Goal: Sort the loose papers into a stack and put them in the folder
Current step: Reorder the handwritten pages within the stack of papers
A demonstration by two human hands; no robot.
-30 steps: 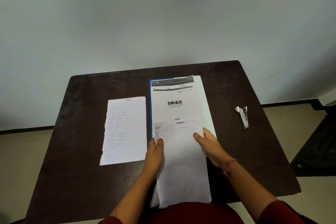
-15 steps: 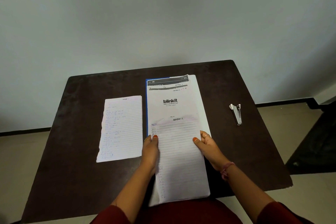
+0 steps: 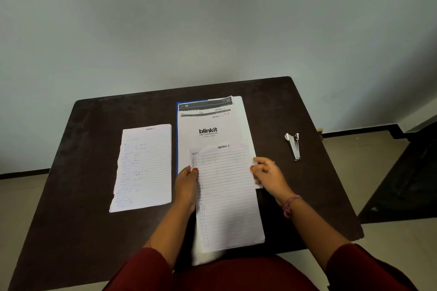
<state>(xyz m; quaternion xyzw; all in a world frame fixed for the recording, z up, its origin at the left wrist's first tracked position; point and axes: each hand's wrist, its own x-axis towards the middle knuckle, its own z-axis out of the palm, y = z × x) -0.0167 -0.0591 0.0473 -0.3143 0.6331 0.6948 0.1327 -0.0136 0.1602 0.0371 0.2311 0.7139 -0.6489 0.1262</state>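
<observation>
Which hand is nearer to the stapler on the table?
Right. The right hand grips the lined sheet's right edge, just left of the stapler; the left hand holds the sheet's opposite edge, farther away.

Both forearms reach forward from dark red sleeves, converging slightly toward the middle. The left hand [image 3: 186, 183] lies knuckles up, its thumb laid over the left edge of a lined sheet [image 3: 227, 196] and the other fingers out of sight below that edge. The right hand [image 3: 268, 176] pinches the sheet's right edge, thumb on top and fingers [image 3: 262, 162] reaching just past and behind it. A pink thread band circles the right wrist.
</observation>
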